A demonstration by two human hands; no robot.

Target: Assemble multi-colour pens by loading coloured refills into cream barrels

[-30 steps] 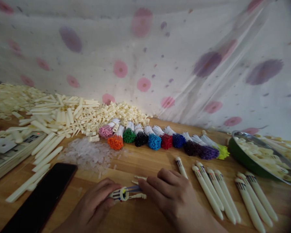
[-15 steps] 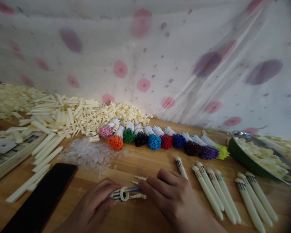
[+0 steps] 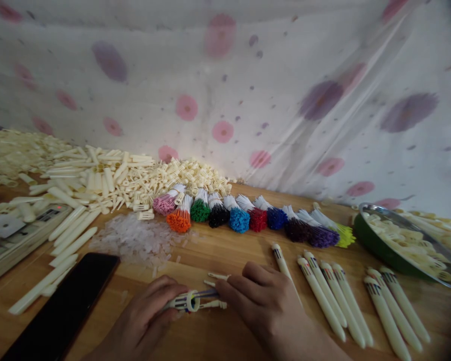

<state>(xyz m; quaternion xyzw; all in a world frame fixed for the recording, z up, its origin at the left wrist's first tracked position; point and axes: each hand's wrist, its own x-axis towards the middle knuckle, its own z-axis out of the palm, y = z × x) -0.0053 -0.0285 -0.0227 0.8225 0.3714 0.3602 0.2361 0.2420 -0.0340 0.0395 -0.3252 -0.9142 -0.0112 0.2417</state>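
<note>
My left hand (image 3: 146,311) is closed around a cream slotted pen barrel top (image 3: 191,301), its round open end facing right. Bits of colour show through its slots. My right hand (image 3: 263,301) pinches thin bluish pen refills (image 3: 206,293) that run into that open end; how many is hard to tell. Just below them, a small cream stick-like part (image 3: 213,305) lies by the opening, and another pale part (image 3: 218,276) shows past my right fingertips. Beyond my hands stands a row of refill bundles, among them orange (image 3: 179,220), light blue (image 3: 239,218) and red (image 3: 257,218).
Several assembled multicolour pens (image 3: 321,296) lie at right, near a green-sided bowl (image 3: 376,250) of cream parts. A black phone (image 3: 65,306), clear plastic bits (image 3: 135,238), cream barrels (image 3: 75,240) and a power strip (image 3: 26,245) occupy the left. Heaped cream parts (image 3: 135,175) line the curtain.
My hands hold nearly the same pose. My right fingers have shifted very slightly to the right with the refills; the barrel top stays in my left hand.
</note>
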